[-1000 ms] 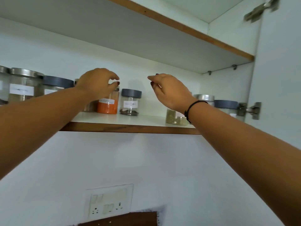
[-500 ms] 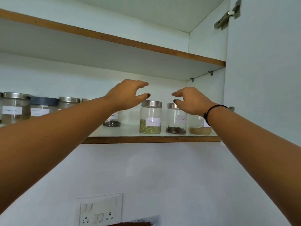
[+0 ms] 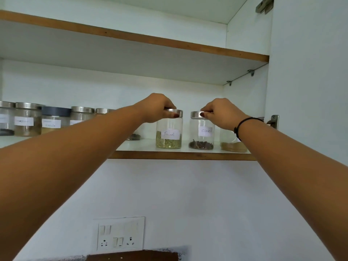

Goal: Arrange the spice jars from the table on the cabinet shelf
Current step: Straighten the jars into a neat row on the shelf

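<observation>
While arms reach up: left hand (image 3: 157,108) clamps Fennel jar (image 3: 169,129) lid, right hand (image 3: 220,113) Cloves jar (image 3: 201,130) (both on shelf (image 3: 188,155)).

my fennel jar (image 3: 169,133) holds yellow-green seeds, the cloves jar (image 3: 201,133) dark brown; both lids silver, labels white; perhaps tan powder jar (image 3: 232,143) beside.

A paper label reads "Fennel" on one jar (image 3: 169,133) and "Cloves" on its neighbour (image 3: 201,133).

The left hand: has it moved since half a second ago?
Yes. The left hand dropped onto the steel lid of the glass fennel jar, which stands on the shelf.
</observation>
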{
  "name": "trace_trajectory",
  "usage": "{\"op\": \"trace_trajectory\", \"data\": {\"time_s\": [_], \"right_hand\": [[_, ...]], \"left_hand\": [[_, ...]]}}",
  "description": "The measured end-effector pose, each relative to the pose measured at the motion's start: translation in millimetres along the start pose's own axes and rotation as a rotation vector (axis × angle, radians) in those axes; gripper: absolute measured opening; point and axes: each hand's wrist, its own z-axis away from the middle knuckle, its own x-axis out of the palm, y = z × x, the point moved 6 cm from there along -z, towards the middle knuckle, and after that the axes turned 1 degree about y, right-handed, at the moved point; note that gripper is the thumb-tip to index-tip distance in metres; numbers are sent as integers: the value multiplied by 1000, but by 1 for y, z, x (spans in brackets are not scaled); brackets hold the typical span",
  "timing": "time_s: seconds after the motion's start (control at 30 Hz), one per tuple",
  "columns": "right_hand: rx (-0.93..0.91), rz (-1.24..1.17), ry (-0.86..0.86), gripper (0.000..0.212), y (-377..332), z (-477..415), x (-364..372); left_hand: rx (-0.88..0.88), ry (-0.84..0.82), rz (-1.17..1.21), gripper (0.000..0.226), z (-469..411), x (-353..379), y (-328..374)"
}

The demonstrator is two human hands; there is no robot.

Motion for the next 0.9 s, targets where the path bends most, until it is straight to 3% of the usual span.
{"op": "trace_trajectory", "data": {"time_s": [0.9], "right_hand": [[16,-125,101,25,-32,-46,42]], "left_hand": [[1,23,58,33,-35,21,-60]]}}
